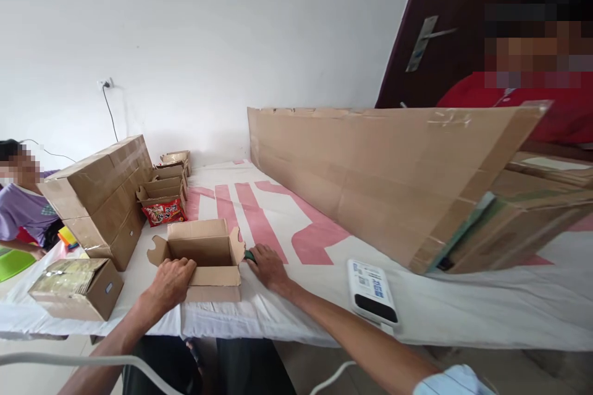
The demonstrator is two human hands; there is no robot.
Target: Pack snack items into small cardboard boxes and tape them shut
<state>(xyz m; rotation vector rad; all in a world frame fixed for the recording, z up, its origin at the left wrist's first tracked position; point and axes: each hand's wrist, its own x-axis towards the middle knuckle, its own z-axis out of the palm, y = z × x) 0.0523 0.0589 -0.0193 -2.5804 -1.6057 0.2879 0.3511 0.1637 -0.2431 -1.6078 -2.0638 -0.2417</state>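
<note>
An open cardboard box (214,293) stands in front of me near the table's front edge, its flaps spread and its inside shaded. My left hand (173,281) grips the box's near left rim, fingers curled over the edge. Just right of the box, my right hand (267,266) is closed around a small dark green object (250,255), whose tip points at the right flap. Most of that object is hidden by the fingers, so its kind cannot be made out.
A taped cardboard box (69,290) sits at left, before a stacked carton wall (104,197). Behind are small open boxes and a red food packet (164,213). A cardboard partition (370,173) stands right, with a white device (372,293) nearby. Two other people sit beyond.
</note>
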